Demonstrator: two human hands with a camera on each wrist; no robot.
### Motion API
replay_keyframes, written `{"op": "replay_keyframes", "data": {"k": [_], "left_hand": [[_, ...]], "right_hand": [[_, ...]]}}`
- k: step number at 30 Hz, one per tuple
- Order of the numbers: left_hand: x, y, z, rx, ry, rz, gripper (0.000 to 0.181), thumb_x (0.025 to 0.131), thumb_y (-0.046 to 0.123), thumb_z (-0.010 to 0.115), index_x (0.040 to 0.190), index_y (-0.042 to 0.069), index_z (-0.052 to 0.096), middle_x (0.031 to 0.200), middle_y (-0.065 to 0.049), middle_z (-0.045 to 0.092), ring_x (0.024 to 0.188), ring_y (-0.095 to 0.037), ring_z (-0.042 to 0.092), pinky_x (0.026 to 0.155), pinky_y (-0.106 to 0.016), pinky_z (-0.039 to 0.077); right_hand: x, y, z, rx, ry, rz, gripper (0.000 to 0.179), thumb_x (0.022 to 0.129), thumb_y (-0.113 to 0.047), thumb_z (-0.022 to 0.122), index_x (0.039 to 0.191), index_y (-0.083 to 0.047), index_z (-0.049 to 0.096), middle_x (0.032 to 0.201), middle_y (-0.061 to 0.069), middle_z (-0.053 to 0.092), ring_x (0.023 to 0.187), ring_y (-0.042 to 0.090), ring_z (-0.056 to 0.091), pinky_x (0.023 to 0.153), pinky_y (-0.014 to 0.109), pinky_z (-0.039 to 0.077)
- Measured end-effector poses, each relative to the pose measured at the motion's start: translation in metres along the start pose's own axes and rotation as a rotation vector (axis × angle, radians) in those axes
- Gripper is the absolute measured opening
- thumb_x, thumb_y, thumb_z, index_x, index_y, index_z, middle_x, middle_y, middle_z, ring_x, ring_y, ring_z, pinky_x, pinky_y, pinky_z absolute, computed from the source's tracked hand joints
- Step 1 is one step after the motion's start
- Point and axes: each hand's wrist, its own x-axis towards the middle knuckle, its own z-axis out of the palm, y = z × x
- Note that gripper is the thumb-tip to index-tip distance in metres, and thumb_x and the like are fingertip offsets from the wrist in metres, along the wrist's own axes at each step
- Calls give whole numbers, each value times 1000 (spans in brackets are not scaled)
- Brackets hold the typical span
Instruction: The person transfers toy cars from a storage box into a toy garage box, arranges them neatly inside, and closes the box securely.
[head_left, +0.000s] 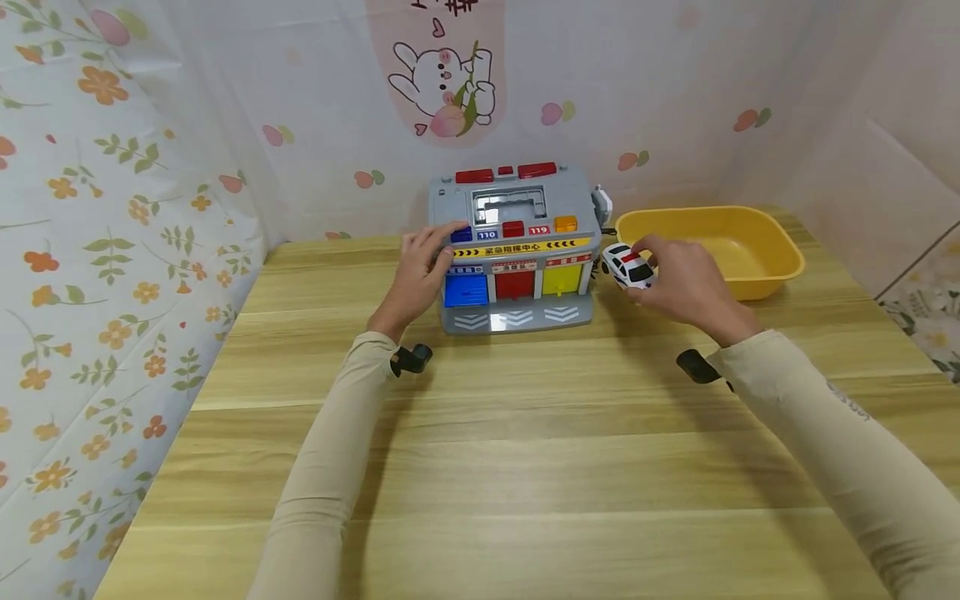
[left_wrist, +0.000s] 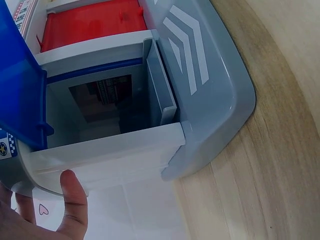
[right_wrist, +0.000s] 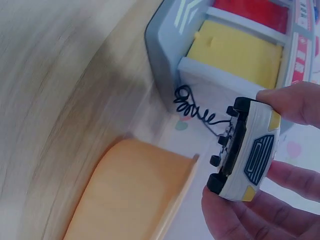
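Note:
A grey toy garage (head_left: 517, 250) stands on the table. Its blue door (left_wrist: 22, 85) is swung up, and the compartment behind it shows in the left wrist view. The red door (head_left: 514, 285) and the yellow door (head_left: 561, 280) are down. My left hand (head_left: 422, 271) lies at the garage's left end, its fingertips at the blue button (head_left: 461, 234) on the roof edge; the thumb is apart from the other fingers. Beside the garage's right end, my right hand (head_left: 686, 275) pinches a white toy car (right_wrist: 252, 155) with a red stripe, above the table.
A yellow tub (head_left: 783, 250) stands at the back right, beyond the right hand. A black coiled cord (right_wrist: 187, 102) hangs at the garage's right side. Behind is a patterned cloth (head_left: 315, 100), close to the garage's back. Wooden tabletop (head_left: 525, 467) stretches in front.

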Motion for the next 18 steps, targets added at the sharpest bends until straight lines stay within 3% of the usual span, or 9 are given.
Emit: {"op": "replay_keyframes", "data": {"k": [18], "left_hand": [[-1,-1,-1,0,6,17,41,107,22,41,146,27,51,148,-6,50,129,-24,29,103,-45,31]], "right_hand": [[-11,-11,8,41,-75,-7,63,81,-30,80,131,-1,56,118,30,64,100,41,58,84,49,47]]}}
